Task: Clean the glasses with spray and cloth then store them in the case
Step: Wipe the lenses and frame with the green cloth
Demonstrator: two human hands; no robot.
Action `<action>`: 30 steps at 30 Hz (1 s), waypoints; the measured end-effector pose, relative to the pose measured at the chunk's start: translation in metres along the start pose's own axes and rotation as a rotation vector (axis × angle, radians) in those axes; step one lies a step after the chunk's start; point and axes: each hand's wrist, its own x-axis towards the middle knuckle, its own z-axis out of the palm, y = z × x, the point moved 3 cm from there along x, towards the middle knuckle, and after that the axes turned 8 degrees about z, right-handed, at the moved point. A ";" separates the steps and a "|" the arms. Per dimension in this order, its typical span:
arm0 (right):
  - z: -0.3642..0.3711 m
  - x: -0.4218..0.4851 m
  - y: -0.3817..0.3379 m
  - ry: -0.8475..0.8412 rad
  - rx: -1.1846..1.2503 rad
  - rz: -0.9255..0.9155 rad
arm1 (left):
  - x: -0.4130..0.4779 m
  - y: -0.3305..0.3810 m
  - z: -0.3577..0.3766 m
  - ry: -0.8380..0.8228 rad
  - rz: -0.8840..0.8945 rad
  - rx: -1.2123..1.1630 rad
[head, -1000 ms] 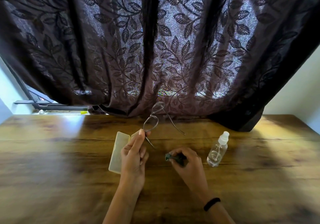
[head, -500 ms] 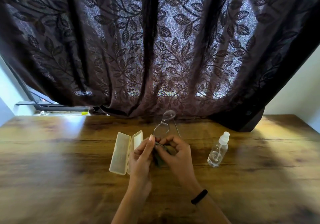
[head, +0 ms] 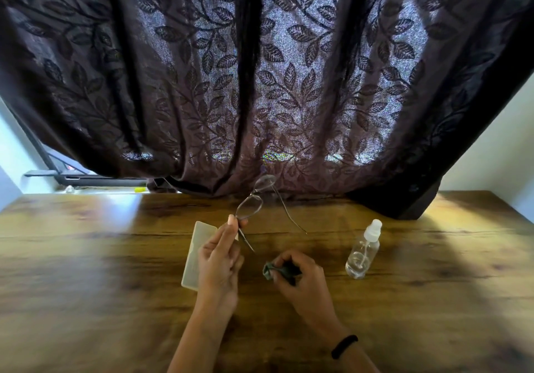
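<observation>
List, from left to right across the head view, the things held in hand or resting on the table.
Case → left hand holding the glasses → cloth bunched in the right hand → spray bottle, all on or over the table.

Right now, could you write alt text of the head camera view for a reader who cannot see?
A left hand holds up thin-framed glasses while the right hand grips a dark cloth. On the wooden table lie an open case and a spray bottle, before a dark curtain.
</observation>
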 end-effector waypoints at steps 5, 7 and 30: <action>-0.011 0.003 0.008 0.043 -0.116 -0.059 | -0.002 -0.003 0.000 -0.037 -0.001 0.022; -0.017 0.006 0.013 0.083 -0.163 -0.050 | -0.002 -0.005 -0.002 -0.048 0.004 0.033; -0.068 0.022 0.005 0.227 0.905 0.516 | 0.007 -0.008 -0.016 -0.618 0.419 0.846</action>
